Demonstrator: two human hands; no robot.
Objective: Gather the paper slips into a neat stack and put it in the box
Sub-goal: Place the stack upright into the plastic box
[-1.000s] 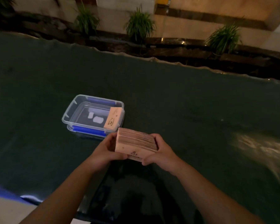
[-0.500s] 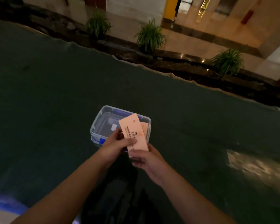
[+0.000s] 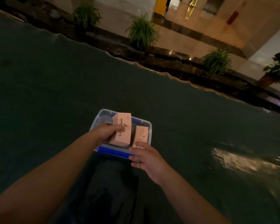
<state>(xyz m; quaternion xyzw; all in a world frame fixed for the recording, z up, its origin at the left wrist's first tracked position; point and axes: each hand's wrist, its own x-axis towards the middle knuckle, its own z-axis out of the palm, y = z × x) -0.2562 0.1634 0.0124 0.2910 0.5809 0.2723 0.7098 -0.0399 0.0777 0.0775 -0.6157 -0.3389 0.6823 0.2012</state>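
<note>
Left hand (image 3: 106,132): fingers are clamping the stack of paper slips (image 3: 121,128) and holding it over the box's left half.
Box (image 3: 94,123): sitting open on the dark counter (image 3: 39,94), already containing a second stack (image 3: 140,135) in its right half.
Right hand (image 3: 146,156): hovering at the box's near-right rim, fingers spread, gripping nothing.
Progress: gathering looks done; the held stack is probably not yet resting inside.

A pink stack (image 3: 121,128) tilts over the clear, blue-clipped box (image 3: 145,123); a second stack (image 3: 141,135) stands inside, at its right.
</note>
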